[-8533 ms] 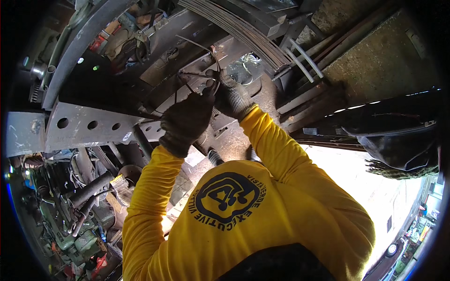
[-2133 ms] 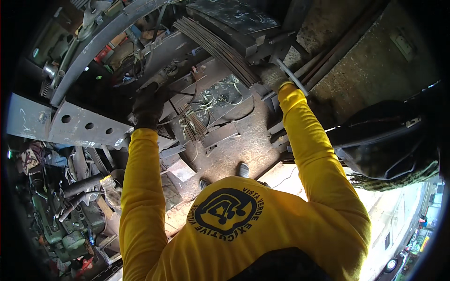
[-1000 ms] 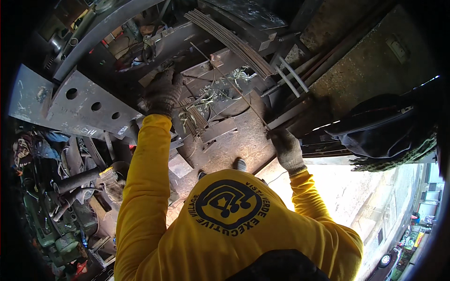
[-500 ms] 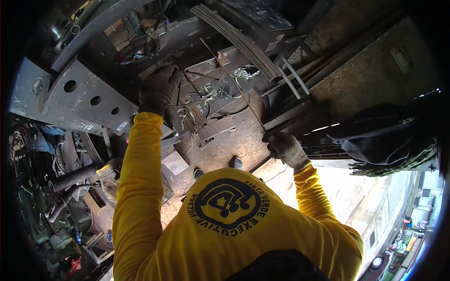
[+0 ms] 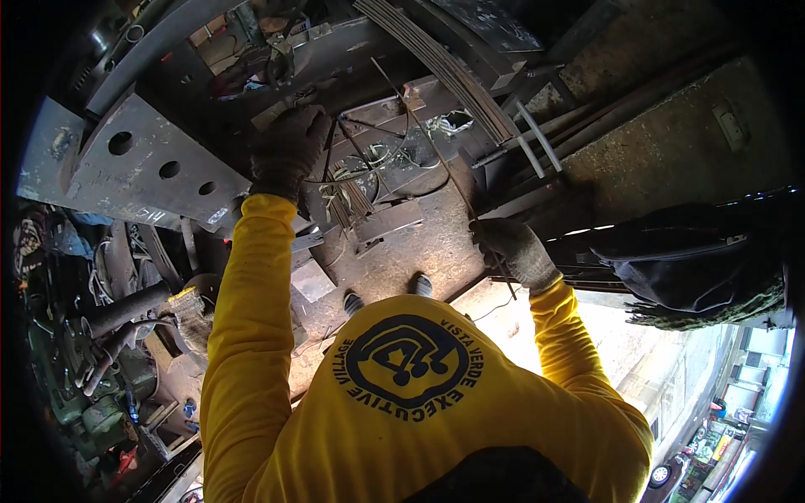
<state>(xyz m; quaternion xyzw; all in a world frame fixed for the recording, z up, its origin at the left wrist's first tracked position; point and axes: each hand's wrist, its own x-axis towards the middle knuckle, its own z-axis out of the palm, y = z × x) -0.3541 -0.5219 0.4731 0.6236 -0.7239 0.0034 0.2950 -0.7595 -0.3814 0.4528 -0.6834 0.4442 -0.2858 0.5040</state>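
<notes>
My right hand (image 5: 518,251), in a grey-brown work glove, is closed on a long thin metal rod (image 5: 440,157). The rod slants from the upper middle down to the right, and its lower end sticks out past my fingers. At the upper left, my left hand (image 5: 289,149), in a dark glove, has its fingers curled beside a framework of thin rods (image 5: 354,144). Whatever it grips is hidden in shadow. Green-white cord (image 5: 398,161) lies tangled around the framework. Just below is a bundle of short rods (image 5: 350,201).
A steel plate with round holes (image 5: 151,168) lies at left, near a cluttered machine (image 5: 105,419) and another glove (image 5: 191,318). Long flat bars (image 5: 444,71) and two pale tubes (image 5: 538,138) are at upper right. A dark bag (image 5: 679,260) hangs at right.
The rod's lower end now extends past my right hand, where before it ended at my fingers. My right hand has risen slightly. My left hand has hardly moved.
</notes>
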